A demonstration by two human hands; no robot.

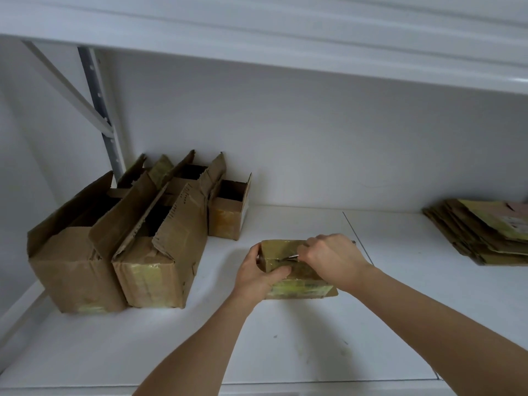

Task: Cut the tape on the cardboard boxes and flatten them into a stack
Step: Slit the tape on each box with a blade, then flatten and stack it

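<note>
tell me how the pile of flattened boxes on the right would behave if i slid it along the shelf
The pile of flattened boxes probably fans apart rather than moving as one block: its sheets already lie staggered, edges out of line. It looks light, thin cardboard only. Some sheets show glossy tape, so layers may slip over each other on the smooth white shelf.

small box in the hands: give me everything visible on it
The small box is brown cardboard wrapped in glossy yellowish tape, still closed, lying flat on the white shelf. The left hand grips its left end; the right hand holds a thin metal blade against the taped top.
</note>
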